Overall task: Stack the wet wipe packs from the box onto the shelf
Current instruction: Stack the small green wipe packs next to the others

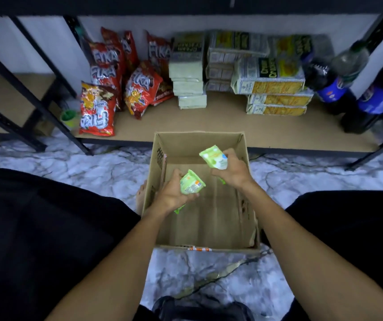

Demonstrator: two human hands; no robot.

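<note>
Now, over the box (pixel 199 144), the left hand (pixel 174 193) curls round one green pack (pixel 191 185) and the right hand (pixel 232 170) grips a second pack (pixel 213 158). They look light, soft and slick, best held across the middle. Beyond is the shelf (pixel 209 121).

Bare forearms (pixel 116 251) and black legwear (pixel 35 228) on both legs.

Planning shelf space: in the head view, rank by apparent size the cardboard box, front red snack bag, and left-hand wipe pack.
1. cardboard box
2. front red snack bag
3. wipe pack in the left hand
Clear gaps, despite differing distances.
</note>
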